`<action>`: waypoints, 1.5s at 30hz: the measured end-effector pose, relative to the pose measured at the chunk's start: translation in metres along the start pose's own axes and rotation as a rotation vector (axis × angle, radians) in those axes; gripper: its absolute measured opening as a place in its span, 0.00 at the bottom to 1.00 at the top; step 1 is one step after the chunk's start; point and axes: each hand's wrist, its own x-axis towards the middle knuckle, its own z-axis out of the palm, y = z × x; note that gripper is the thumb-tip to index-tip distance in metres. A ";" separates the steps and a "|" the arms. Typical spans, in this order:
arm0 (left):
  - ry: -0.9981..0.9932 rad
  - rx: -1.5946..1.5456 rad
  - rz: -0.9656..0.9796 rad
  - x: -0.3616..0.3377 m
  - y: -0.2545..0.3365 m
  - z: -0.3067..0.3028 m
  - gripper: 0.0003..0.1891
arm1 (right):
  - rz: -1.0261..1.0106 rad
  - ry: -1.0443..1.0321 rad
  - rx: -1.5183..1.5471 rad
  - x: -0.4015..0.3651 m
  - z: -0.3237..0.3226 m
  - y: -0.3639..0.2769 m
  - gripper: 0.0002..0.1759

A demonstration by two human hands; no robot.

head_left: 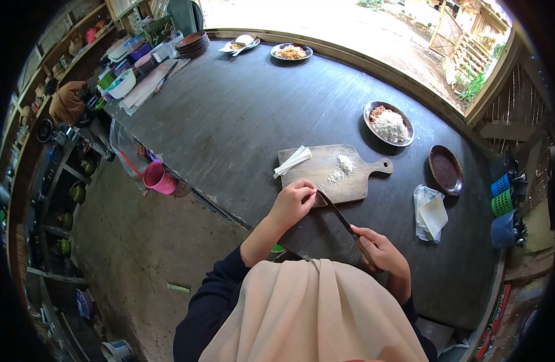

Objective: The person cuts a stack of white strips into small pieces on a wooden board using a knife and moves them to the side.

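My right hand (381, 248) is wrapped round the handle of a dark-bladed knife (336, 212), whose tip points up and left towards my other hand. My left hand (294, 204) is closed at the near left edge of the wooden cutting board (360, 155), fingertips pinched together by the knife tip. What those fingers hold, if anything, is too small to make out. Long white strips (294, 160) lie stacked at the board's left end. A small heap of finely cut white pieces (342, 168) sits towards the handle side.
Behind the board stands a plate (367, 121) of white shreds and brown food. A brown oval dish (445, 170) and a plastic wrapper with a white slab (432, 215) lie to the right. Two food plates are at the far edge. A pink basket (160, 178) hangs left; another person (69, 102) is beyond.
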 end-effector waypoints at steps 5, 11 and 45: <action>-0.013 0.034 0.036 -0.001 -0.005 0.000 0.05 | 0.011 -0.037 0.040 -0.010 -0.010 0.004 0.22; 0.011 0.019 0.003 -0.002 -0.001 -0.002 0.05 | -0.109 -0.049 0.073 -0.003 -0.008 0.016 0.22; 0.030 0.051 -0.015 -0.003 0.003 0.000 0.05 | -0.072 0.102 -0.129 -0.003 0.018 -0.002 0.22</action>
